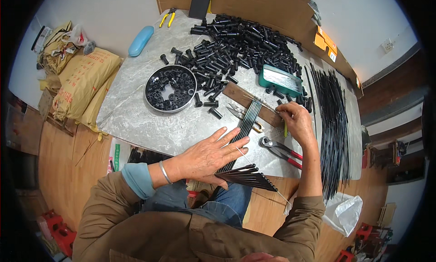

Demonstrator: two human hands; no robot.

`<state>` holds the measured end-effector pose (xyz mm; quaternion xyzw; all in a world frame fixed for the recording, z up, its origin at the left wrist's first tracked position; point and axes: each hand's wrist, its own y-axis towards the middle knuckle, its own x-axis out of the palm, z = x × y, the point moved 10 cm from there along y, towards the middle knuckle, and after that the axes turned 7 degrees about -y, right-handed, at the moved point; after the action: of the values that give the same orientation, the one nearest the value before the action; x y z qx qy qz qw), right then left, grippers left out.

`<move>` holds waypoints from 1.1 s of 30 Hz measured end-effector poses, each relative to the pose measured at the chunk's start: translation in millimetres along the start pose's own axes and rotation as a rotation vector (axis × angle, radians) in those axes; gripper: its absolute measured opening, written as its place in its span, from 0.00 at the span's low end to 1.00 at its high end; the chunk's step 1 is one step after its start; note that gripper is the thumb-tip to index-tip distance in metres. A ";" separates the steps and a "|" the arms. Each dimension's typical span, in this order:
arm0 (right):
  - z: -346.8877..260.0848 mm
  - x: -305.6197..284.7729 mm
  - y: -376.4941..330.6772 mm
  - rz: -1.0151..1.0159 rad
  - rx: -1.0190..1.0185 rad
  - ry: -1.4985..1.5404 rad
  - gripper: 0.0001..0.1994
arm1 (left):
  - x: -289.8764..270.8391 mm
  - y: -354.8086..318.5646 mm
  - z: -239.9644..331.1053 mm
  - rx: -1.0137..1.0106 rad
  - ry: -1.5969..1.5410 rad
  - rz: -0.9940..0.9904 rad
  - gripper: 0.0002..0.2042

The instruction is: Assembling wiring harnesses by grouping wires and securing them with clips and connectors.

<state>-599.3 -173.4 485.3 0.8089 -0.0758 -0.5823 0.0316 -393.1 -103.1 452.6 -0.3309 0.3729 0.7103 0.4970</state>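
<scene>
Grey marbled stone-look covers the broad tabletop (131, 114), with a tall brown cardboard sheet (254, 5) standing along its far edge. Before the cardboard spreads a heap of short black cylindrical pieces with flared ends (247, 46). Along the right side lies a sheaf of long, thin, glossy black rods (331, 121).

Smaller than that sheaf, a flat row of slim black rods (247, 128) runs from mid-table down under the left hand (209, 155), which lies palm down across it with fingers spread. Below that hand, dark rods fan out to the right past the table's near edge; whether they belong to the same row I cannot tell. The right hand (299, 123) has thumb and fingertips pressed together at the right part of a dark brown wooden strip (238, 95); whether something fine is pinched there I cannot tell. The row's upper end crosses this strip.

To the left sits a round metal-rimmed bowl (170, 111) of small black rings (181, 85). Red-handled pincers (284, 153) lie near the right wrist. Beyond the strip stands a teal rectangular box (262, 82) holding thin pale needle-like pieces (281, 78).
</scene>
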 end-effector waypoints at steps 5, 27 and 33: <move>0.9 2.2 2.1 -0.027 0.044 -0.007 0.08 | 0.5 -0.2 -1.0 -0.008 0.005 -0.002 0.52; -16.1 7.4 24.1 -0.058 -0.009 0.012 0.08 | 3.0 -0.4 -1.7 0.002 0.024 -0.010 0.51; -21.2 11.1 27.9 -0.108 -0.041 -0.025 0.08 | 2.5 -2.7 -1.7 0.005 0.019 0.002 0.51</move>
<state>-578.2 -203.5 485.5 0.8036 -0.0204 -0.5946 0.0156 -391.1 -102.8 449.1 -0.3360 0.3795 0.7068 0.4934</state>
